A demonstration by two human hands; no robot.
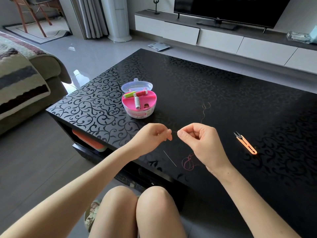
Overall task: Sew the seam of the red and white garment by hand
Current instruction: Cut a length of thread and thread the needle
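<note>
Fingers (181,134) of the right hand (200,140) were curled tight, pinching the red thread (189,157), and I saw the left hand (152,134) pinch the same strand just beside them. A short span ran between the two pinches above the black table (223,93); the rest trailed into loops beside the right wrist. The needle (169,158) lay on the table between the two forearms, touched by neither hand.
</note>
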